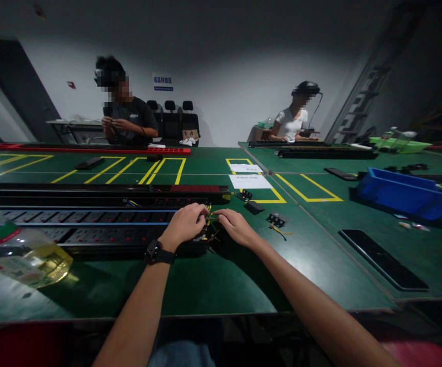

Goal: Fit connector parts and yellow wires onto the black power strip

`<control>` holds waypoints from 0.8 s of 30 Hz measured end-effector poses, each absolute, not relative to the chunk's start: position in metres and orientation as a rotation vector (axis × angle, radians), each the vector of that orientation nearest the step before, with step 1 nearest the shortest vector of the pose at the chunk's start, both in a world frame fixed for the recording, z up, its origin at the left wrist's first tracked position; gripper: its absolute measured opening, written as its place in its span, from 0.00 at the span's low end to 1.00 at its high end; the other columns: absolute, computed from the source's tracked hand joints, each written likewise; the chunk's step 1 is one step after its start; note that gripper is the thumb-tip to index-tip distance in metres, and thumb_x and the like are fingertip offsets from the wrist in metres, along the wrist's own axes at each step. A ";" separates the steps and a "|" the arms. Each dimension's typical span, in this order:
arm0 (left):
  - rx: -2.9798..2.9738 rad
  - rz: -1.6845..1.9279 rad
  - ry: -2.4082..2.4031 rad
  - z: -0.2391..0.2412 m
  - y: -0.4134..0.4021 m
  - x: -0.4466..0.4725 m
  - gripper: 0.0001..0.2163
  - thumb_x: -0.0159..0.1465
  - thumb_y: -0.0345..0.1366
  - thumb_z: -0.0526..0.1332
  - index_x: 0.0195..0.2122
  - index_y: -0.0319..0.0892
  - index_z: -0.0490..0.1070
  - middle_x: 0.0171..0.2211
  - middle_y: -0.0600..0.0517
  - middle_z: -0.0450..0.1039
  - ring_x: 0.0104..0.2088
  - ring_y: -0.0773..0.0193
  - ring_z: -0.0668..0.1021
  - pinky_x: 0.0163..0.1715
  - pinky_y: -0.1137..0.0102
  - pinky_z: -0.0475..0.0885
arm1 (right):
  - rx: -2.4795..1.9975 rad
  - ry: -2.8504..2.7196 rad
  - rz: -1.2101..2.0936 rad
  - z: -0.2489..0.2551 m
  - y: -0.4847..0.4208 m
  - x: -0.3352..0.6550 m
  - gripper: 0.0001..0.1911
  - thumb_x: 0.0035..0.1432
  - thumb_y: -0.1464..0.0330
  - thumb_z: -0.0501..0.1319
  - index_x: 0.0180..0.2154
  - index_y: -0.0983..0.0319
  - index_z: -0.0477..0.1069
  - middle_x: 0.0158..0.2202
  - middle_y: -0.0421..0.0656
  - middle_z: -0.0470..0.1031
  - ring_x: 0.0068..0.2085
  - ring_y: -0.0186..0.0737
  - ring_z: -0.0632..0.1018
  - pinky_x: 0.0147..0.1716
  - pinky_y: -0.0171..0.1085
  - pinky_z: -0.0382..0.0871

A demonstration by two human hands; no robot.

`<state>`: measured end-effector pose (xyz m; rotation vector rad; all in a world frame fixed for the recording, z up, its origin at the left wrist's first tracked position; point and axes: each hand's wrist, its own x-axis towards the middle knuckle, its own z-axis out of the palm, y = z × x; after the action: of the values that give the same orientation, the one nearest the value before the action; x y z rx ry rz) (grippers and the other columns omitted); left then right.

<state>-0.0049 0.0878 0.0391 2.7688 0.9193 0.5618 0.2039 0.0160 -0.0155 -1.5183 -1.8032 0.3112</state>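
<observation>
Long black power strips with rows of sockets lie side by side; one power strip [102, 217] has blue edges. My left hand [186, 224], with a black watch on the wrist, rests over the right end of the strips, its thumb and fingers closed at the thin yellow-green wires [208, 210] there. From the right, my right hand [237, 226] pinches a wire tip between thumb and forefinger. Loose wire ends stick out below the fingers. Just right of my hands lie small black end pieces [254, 207], one end piece [276, 220] with a yellow wire attached.
A bottle of yellow liquid [26, 250] stands at left front. On the right are a phone [383, 259] and a blue bin [408, 193]. White paper sheets [250, 181] lie beyond my hands. Across the green table two people [129, 114] work; black strips [326, 153] lie there.
</observation>
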 end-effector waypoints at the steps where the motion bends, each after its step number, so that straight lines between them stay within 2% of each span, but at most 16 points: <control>1: 2.766 0.563 0.925 0.040 0.087 -0.005 0.11 0.70 0.30 0.55 0.47 0.45 0.76 0.47 0.47 0.82 0.50 0.54 0.82 0.52 0.61 0.77 | -1.516 -1.805 0.309 -0.015 0.016 0.204 0.19 0.75 0.64 0.52 0.54 0.59 0.80 0.53 0.48 0.83 0.55 0.47 0.80 0.59 0.46 0.71; 24: 2.679 0.582 0.863 0.041 0.088 -0.006 0.13 0.68 0.28 0.57 0.47 0.48 0.78 0.45 0.52 0.85 0.47 0.57 0.85 0.50 0.65 0.77 | -1.518 -1.839 0.304 -0.015 0.015 0.202 0.19 0.75 0.67 0.51 0.53 0.61 0.80 0.53 0.49 0.83 0.53 0.46 0.80 0.57 0.44 0.70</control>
<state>-0.0065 0.0878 0.0411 2.6791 0.8626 0.5824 0.2020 0.0152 -0.0150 -1.5179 -1.8391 0.3042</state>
